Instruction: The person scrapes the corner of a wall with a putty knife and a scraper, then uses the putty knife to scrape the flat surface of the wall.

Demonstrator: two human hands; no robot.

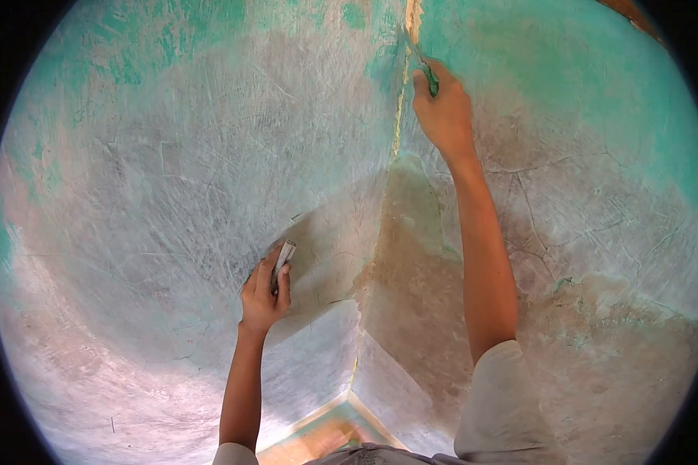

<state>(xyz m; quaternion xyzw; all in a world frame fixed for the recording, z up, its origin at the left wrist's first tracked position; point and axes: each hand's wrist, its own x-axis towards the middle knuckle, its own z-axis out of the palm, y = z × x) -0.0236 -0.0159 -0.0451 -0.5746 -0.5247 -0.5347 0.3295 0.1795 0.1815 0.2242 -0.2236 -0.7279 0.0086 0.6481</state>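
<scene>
Fingers [445, 75] closed, right hand [444, 116] holds green-handled tool [432, 80] at corner edge [398, 124], left hand [262, 302] pale block [285, 253].

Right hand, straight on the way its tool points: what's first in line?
Likely the pale, rough seam in the wall corner. The right hand aims the green-handled tool up and left, tip near the seam; touching or not, I can't tell.

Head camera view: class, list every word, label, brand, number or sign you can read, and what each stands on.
No readable text anywhere.
Wall: only scratches and cracks.
Green-handled tool in the right hand: too small to tell.
Grey piece in the left hand: too small to tell.
</scene>
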